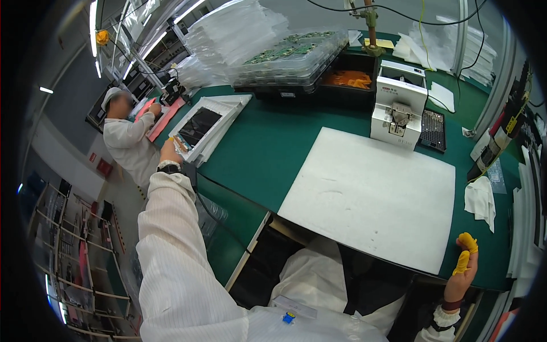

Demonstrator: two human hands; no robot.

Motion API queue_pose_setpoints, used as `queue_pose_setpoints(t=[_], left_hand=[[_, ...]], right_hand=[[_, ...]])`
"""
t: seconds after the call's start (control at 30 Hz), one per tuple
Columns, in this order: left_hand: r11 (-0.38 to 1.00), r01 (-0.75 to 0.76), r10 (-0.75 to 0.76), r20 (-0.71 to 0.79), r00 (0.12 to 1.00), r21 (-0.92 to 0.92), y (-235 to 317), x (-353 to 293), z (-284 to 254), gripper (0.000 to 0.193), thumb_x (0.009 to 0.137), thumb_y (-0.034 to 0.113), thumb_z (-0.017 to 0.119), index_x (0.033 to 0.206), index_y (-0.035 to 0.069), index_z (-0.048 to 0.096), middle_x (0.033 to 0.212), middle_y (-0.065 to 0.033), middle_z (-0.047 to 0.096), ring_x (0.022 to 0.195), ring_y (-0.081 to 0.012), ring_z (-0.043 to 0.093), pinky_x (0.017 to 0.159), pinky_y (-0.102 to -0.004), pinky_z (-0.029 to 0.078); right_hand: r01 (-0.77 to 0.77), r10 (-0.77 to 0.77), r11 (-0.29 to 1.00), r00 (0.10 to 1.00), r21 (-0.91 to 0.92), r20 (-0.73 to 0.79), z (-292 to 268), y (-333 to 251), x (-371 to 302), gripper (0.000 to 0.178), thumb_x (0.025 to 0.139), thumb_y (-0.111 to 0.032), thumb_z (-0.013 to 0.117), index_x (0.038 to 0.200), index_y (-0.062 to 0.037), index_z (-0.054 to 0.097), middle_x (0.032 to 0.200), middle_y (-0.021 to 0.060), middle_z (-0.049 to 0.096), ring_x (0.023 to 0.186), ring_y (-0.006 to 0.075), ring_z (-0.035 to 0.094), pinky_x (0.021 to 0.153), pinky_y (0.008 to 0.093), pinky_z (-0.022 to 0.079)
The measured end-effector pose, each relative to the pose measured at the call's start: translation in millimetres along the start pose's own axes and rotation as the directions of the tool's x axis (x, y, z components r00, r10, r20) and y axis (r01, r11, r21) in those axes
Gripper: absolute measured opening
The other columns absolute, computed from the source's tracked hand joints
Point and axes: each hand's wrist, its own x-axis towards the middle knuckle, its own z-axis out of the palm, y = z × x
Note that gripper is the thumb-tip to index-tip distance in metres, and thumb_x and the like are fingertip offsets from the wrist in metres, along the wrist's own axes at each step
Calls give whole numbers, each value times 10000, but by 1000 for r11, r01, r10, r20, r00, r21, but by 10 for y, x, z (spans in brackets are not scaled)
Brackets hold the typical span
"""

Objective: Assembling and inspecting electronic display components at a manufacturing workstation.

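I see the green bench (pixel 268 142) filling the middle of the view, with a large white foam mat (pixel 370 194) lying flat on it just past centre toward three o'clock. At twelve o'clock sits a stack of clear trays (pixel 290 57) loaded with green circuit boards, and beside it toward one o'clock stands a white boxy machine (pixel 399 105), touching the mat's far edge. At ten o'clock I find a pile of white flat trays (pixel 219 111) with a dark panel (pixel 198 126) on top. My left hand (pixel 170 153) reaches out to that pile at its near corner, fingers curled on the edge of the dark panel; how tightly they grip I cannot tell. At three o'clock a crumpled white cloth (pixel 480 199) lies near the bench edge. At four o'clock my right hand (pixel 464 262) hovers over the bench rim, holding nothing, its yellow-capped fingers (pixel 468 242) bent loosely together.
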Motion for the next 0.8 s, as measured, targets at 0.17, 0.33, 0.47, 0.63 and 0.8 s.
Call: queue_pose_setpoints(t=[0.17,0.33,0.47,0.63,0.8], left_hand=[[997,16,-8,98,995,-78,-448,132,4,775,444,109,867,1119,23,495,1088,-146,569,1032,-278,546,857,-342,441],[304,488,-369,371,852,-818,-504,380,312,510,692,146,627,1172,85,469,1141,-140,523,1037,-312,525,814,-528,366],[-444,515,-308,664,681,-733,-763,607,587,317,870,125,435,1187,116,451,1175,-149,490,1041,-344,510,785,-639,315],[-487,462,-277,632,724,-742,-826,661,686,298,892,123,422,1187,93,454,1198,-165,472,1067,-354,486,826,-614,337],[-682,336,-108,543,833,-649,-630,712,543,296,937,185,421,1194,41,445,1210,-187,463,1130,-379,439,950,-576,347]], right_hand=[[-14,13,999,1000,45,15,70,-3,33,431,937,-344,418,1183,1,496,1056,95,578,1000,192,545,956,293,365],[-28,28,1000,999,12,33,62,15,9,410,955,-319,380,1212,-15,481,1070,89,574,1008,174,540,960,293,356],[-41,39,998,999,46,38,59,-2,16,399,953,-309,395,1204,-14,488,1057,81,575,961,157,544,930,283,374],[-48,46,997,999,68,28,112,-4,24,378,935,-300,444,1165,-8,514,1020,77,584,923,153,555,899,272,400],[-37,36,997,999,70,18,100,-7,14,357,928,-290,466,1139,-10,530,979,75,592,895,150,563,872,264,417]])
